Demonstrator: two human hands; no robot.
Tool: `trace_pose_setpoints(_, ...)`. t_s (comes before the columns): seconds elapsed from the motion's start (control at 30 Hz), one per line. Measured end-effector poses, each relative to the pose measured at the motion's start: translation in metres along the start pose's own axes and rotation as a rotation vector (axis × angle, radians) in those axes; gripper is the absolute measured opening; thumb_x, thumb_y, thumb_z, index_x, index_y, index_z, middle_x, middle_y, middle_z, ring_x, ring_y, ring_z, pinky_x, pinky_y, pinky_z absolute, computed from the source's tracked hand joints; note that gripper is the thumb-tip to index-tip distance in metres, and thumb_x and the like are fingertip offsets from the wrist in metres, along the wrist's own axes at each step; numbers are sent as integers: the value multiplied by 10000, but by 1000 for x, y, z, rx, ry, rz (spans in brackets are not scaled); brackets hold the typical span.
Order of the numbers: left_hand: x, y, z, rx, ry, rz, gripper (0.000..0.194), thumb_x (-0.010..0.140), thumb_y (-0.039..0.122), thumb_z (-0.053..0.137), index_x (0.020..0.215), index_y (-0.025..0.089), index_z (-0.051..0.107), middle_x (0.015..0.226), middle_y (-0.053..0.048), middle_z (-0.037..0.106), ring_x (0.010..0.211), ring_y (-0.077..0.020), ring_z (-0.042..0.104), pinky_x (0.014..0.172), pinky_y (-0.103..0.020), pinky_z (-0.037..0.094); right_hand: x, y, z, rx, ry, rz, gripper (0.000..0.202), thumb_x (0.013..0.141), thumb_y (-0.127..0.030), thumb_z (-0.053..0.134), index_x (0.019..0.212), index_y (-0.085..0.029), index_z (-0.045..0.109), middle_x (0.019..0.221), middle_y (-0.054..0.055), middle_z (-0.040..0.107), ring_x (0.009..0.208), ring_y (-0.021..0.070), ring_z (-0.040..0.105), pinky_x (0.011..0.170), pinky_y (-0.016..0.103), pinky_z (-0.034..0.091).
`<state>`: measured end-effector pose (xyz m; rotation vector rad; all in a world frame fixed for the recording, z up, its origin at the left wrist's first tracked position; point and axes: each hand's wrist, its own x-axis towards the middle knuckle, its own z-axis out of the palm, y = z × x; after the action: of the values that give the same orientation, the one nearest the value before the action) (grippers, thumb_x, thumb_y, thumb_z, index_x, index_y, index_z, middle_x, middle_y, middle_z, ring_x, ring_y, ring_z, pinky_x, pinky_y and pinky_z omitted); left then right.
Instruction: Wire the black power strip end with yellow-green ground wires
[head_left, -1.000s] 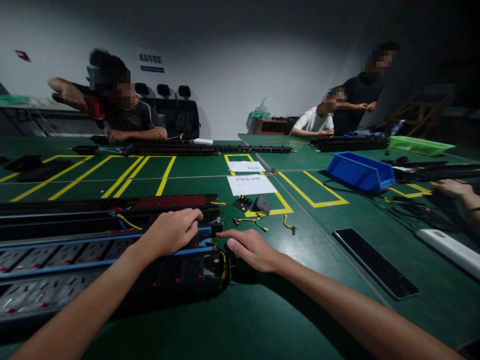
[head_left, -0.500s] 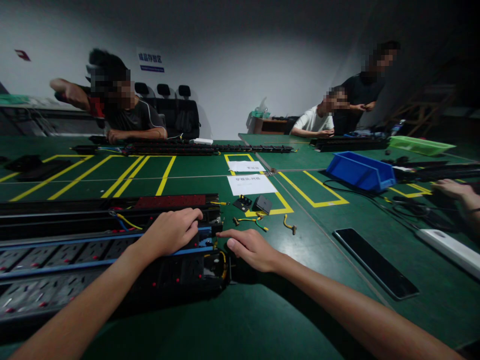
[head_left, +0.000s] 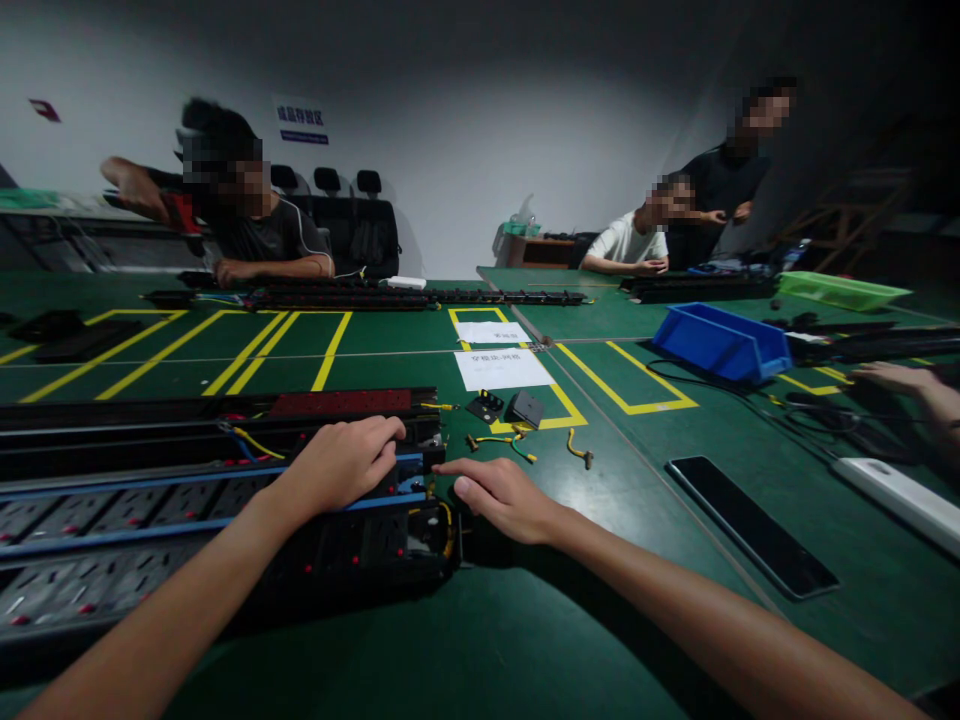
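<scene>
My left hand (head_left: pixel 341 463) lies over the right end of a long power strip with blue side rails (head_left: pixel 217 510), its fingers bent down and closed around it. At that strip's open end, the index finger of my right hand (head_left: pixel 506 497) is stretched out, its tip at the end. The thumb stands apart below, and the other fingers are curled. Nothing shows between them. Nearer me lies another black power strip (head_left: pixel 330 560), with red dots on its sockets and a yellow wire at its end. Behind my left hand is a strip with a dark red panel (head_left: pixel 341 402).
Short yellow-green wires (head_left: pixel 499 440), a small black box (head_left: pixel 525 408) and paper labels (head_left: pixel 502 370) lie ahead. To the right are a phone (head_left: pixel 750 525), a white power strip (head_left: pixel 900 500), a blue bin (head_left: pixel 720 343) and another person's hand (head_left: pixel 900 378). People sit across the table.
My hands have stayed in place. Across the table at left, a person's raised hand with a red tool has shifted slightly. The other person's hand at far right has moved a little left.
</scene>
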<state>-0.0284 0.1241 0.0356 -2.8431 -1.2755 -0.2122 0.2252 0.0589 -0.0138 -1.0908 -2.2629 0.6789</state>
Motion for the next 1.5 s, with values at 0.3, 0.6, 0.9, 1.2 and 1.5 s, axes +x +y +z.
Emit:
trace_pose_setpoints(0.3,-1,-2,1,13,3,11,272,967,285,384,1121,234,603,1093,-61,717,947,-256,704,774,-369,519,0,0,0,3,7,-3,493,1075,-472,311,1318,-181,626,794,41,704,682,162,631,687,283,420)
trace_pose_setpoints(0.6,-1,-1,0,-16,6,5,282,953,280,392,1110,227,620,1090,-75,720,950,-267,705,784,-388,529,0,0,0,10,5,4,508,1073,-495,300,1316,-193,629,802,43,708,701,169,641,699,288,428)
trace_pose_setpoints(0.9,-2,-1,1,4,1,2,276,963,281,380,1114,232,606,1103,-66,715,958,-267,704,787,-387,527,0,0,0,10,0,5,505,1074,-480,301,1327,-183,621,816,50,712,714,172,644,707,292,429)
trace_pose_setpoints(1.2,-2,0,-1,17,-12,-2,265,969,280,380,1118,236,595,1098,-57,709,964,-270,701,780,-388,522,-1,1,1,9,7,-1,489,1074,-467,314,1327,-179,618,803,45,708,703,172,642,694,289,424)
trace_pose_setpoints(1.5,-2,-1,0,24,-15,-4,261,971,276,377,1122,237,587,1103,-50,709,975,-265,701,797,-388,524,-1,1,2,11,9,-5,505,1073,-476,309,1320,-168,624,798,49,706,682,168,635,688,287,416)
